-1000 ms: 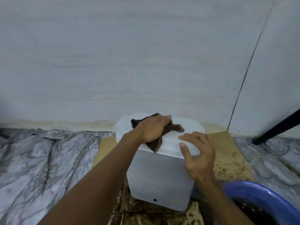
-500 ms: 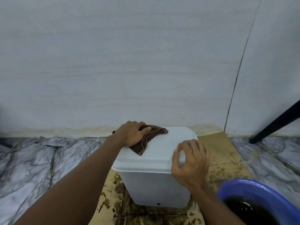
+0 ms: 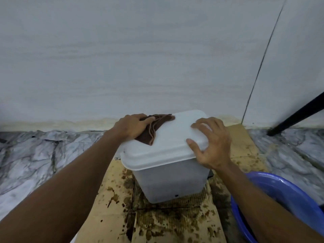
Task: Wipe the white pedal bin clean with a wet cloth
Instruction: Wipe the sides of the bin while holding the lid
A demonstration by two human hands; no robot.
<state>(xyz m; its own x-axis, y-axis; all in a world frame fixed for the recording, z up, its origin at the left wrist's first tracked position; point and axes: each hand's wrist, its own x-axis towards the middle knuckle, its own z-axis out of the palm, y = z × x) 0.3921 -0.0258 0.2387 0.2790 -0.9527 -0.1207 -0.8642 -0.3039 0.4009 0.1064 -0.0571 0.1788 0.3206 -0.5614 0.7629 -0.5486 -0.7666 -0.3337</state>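
Note:
The white pedal bin [image 3: 168, 179] stands on wet, stained cardboard, its lid [image 3: 171, 135] closed. A dark brown cloth [image 3: 154, 127] lies folded on the lid's far left corner. My left hand [image 3: 131, 126] presses down on the cloth, fingers curled over its left part. My right hand [image 3: 210, 142] grips the lid's near right edge, thumb on the front rim and fingers spread on top.
The stained cardboard [image 3: 112, 216] covers the marble floor [image 3: 35, 151] under the bin. A blue basin [image 3: 273, 204] with dark water sits at the lower right. A black slanted leg [image 3: 298, 114] meets the floor at the right. The pale wall [image 3: 140, 58] rises just behind the bin.
My left hand has dragged the cloth from the lid's middle to its far left corner. My right hand has stayed on the lid's right edge, fingers now spread wider.

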